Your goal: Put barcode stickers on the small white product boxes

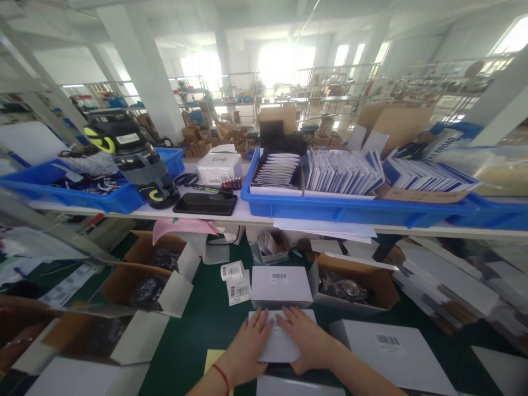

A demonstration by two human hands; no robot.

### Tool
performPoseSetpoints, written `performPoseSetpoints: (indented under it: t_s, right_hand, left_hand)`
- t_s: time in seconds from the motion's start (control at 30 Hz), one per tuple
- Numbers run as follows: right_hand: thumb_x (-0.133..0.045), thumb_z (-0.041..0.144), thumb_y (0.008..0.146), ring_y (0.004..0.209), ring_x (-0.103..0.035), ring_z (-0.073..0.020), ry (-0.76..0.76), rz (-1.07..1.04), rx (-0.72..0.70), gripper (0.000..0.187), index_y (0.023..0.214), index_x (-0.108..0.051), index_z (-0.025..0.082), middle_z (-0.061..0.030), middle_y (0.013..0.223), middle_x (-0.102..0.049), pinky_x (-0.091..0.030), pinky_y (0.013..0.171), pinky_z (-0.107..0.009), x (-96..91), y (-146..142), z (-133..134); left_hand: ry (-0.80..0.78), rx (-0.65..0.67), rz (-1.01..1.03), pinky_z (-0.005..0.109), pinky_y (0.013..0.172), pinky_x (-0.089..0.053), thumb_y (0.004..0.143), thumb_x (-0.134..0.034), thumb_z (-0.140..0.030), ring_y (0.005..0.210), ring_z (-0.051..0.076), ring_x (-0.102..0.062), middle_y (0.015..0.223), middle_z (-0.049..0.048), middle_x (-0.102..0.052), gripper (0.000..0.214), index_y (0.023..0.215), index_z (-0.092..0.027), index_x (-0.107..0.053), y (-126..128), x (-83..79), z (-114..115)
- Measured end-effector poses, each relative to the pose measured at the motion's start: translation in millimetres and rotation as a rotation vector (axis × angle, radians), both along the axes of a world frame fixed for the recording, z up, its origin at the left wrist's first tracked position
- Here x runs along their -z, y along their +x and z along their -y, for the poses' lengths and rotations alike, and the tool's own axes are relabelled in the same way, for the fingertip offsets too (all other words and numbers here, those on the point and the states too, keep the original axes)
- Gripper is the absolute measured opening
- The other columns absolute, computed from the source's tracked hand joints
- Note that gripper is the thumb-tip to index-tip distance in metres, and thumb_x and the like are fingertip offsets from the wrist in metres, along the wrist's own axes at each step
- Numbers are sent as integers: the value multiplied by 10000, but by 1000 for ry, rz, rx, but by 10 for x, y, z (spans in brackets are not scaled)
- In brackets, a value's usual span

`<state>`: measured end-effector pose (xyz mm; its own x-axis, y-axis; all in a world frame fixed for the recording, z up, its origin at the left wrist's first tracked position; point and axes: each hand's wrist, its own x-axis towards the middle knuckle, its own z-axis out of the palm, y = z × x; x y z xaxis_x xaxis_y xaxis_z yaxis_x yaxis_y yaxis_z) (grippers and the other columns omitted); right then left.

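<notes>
A white shelf (247, 216) runs across the bench at chest height, and on it a long blue tray (350, 210) keeps white leaflets (342, 171) standing on edge in rows, probably so single ones can be picked out from the front. A second blue tray (74, 193) sits at the left end beside a black and yellow machine (132, 154). Below, the green mat (206, 319) carries open cardboard cartons at the left (152, 275) and one at the right (357, 286), flaps folded back so the dark bagged parts inside are within reach. A large white box (388, 357) with a barcode label lies at the near right. A closed white box (280, 287), also labelled, sits straight ahead, with loose barcode labels (236, 281) just to its left. Nearest the person, in the middle of the mat, lies the small white box (277, 346). Both hands rest on its lid: the left hand (247, 344) and the right hand (307, 341) lie flat, palms down, fingers slightly spread and pointing away, side by side with a strip of lid between them, as if pressing it down evenly. A yellow slip (213, 358) peeks out by the left wrist.
</notes>
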<state>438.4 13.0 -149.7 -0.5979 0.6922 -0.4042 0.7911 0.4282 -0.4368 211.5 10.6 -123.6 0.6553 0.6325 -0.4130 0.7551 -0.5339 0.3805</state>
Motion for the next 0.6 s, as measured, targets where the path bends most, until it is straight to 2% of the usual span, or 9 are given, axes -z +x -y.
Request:
performPoseSetpoints:
  t_s: [0.07,0.13,0.2,0.27,0.33,0.47,0.53,0.6]
  right_hand:
    - [-827,437,492,1453,-267,-437,-27,-15,9,1214,1529,-299,90,-285,1581,-275,-177,1231,-528,-99,29,-67]
    - [-813,340,501,1478,-227,-406,-41,18,18,1188,1542,-279,131,-255,1605,-238,-136,1233,-549,-243,15,-76]
    - [-776,220,508,1502,-144,-400,-52,127,41,1193,1561,-217,174,-244,1630,-145,-94,1217,-608,-401,-23,-15]
    - [-744,152,505,1506,-87,-412,-58,264,91,1215,1568,-159,205,-247,1632,-72,-78,1203,-640,-528,-57,92]
    - [-734,145,512,1495,-121,-432,-52,350,153,1208,1568,-148,202,-258,1626,-87,-128,1207,-619,-583,-66,202]
    - [-721,142,548,1480,-185,-438,-36,393,183,1147,1560,-182,145,-256,1619,-161,-304,1183,-532,-510,-13,283]
    - [-740,141,527,1475,-187,-449,-45,376,156,1166,1557,-193,134,-261,1617,-159,-320,1178,-525,-459,36,237]
    - [-752,151,497,1473,-186,-452,-61,322,127,1188,1554,-208,133,-268,1615,-156,-281,1195,-524,-439,91,165]
  left_hand:
    - [-23,15,43,539,1208,-303,713,-634,-339,1497,383,-253,1604,191,-320,871,1504,-125,-341,-27,-180,-102]
    - [-10,41,52,557,1170,-356,723,-614,-328,1445,408,-346,1546,219,-407,802,1463,-102,-401,-34,-321,-168]
    - [0,65,42,600,1153,-356,714,-612,-307,1426,423,-368,1528,232,-421,796,1456,-111,-403,-41,-361,-160]
    - [10,64,41,644,1171,-297,706,-628,-309,1452,420,-325,1556,218,-388,813,1468,-153,-392,-59,-275,-82]
    - [28,28,31,682,1186,-216,700,-661,-346,1489,417,-250,1602,205,-314,863,1492,-186,-360,-79,-95,31]
    - [32,-76,-18,630,1226,-151,680,-701,-302,1539,380,-80,1663,200,-83,1015,1558,-184,-205,-68,234,198]
    - [15,-99,-37,571,1246,-149,657,-685,-211,1547,349,-18,1670,179,-11,1058,1569,-188,-152,-50,274,210]
    - [-7,-98,-45,548,1252,-154,628,-658,-157,1548,341,-1,1671,172,5,1080,1572,-184,-134,-46,241,178]
